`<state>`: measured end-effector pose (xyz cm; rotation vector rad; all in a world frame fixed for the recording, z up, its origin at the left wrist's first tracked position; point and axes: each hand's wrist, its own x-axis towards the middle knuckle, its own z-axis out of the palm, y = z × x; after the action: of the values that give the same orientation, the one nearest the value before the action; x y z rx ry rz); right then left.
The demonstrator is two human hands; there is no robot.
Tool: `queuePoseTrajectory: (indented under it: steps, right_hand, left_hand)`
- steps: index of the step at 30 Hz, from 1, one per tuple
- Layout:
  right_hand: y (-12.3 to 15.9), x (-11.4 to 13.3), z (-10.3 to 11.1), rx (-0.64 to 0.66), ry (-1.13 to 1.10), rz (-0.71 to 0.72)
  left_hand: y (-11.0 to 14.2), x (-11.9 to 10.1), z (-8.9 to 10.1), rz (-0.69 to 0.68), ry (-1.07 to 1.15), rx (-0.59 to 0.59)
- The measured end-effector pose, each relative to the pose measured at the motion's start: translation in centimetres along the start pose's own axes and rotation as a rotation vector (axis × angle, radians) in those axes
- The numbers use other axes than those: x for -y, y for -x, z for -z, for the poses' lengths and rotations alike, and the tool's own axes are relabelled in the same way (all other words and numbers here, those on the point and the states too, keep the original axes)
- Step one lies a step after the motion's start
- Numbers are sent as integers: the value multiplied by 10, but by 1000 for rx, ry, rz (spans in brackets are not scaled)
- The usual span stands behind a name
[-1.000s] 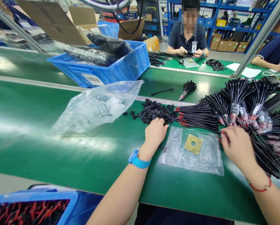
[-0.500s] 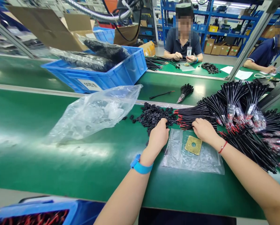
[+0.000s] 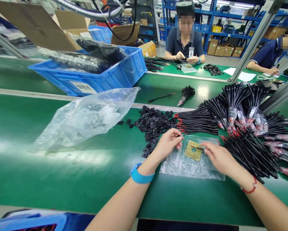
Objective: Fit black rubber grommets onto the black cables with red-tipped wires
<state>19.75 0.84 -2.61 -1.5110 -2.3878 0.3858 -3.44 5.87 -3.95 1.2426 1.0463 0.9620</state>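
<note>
Over the green surface [image 3: 86,179], the left hand [image 3: 169,143] pinched a black piece [image 3: 178,136], the right hand [image 3: 218,156] a thin cable [image 3: 199,148], with blue shelves [image 3: 227,14] beyond the far edge.

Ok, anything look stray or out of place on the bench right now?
Mildly: a single cable lies alone beside a bundle at the back, while most cables sit grouped. A couple of black pieces also lie apart, left of their pile. Nothing looks damaged.
</note>
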Motion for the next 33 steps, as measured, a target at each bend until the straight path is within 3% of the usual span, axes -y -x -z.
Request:
queuePoseTrajectory:
  steps: [4,10,16,21,33]
  right_hand:
    - [10,-2,-24,52,249,83]
    - [6,2,-24,70,408,117]
    - [8,-7,-17,9,164,7]
    - [16,-1,-12,-134,-106,60]
    - [12,8,-17,-107,-35,-50]
  left_hand:
    - [0,-1,-1,73,34,-42]
    - [1,-3,-3,115,77,19]
    - [5,0,-12,114,62,64]
    - [8,3,-20,66,-13,47]
    - [12,3,-23,70,7,67]
